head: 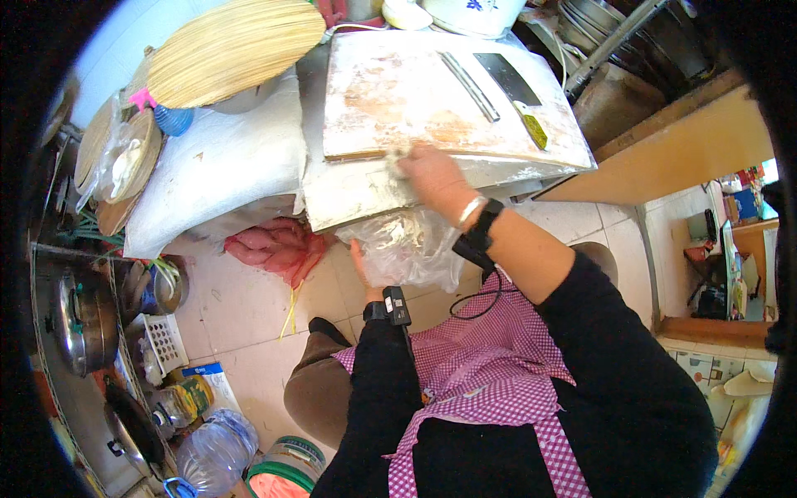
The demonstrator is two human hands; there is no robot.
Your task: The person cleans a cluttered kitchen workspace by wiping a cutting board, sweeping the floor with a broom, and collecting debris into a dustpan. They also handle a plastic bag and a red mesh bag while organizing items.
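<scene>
My right hand (433, 177) is at the front edge of a floured wooden board (386, 81), its fingers closed around a small whitish thing (396, 163) that is too blurred to name. Below the table's edge, my left hand (361, 267) holds the left side of a clear plastic bag (411, 249). Pale material shows through the bag near its top. On the board lie a metal rod (470, 86) and a cleaver with a dark blade (507, 78) and a yellow-patterned handle (531, 126).
A white cloth (236, 149) covers the surface at left, with a round straw mat (236, 50) and a blue spray bottle (173, 120). Beneath sits a red mesh bag (277, 246). A wire rack (75, 249), a large water bottle (218, 445) and a bucket (283, 467) stand at left.
</scene>
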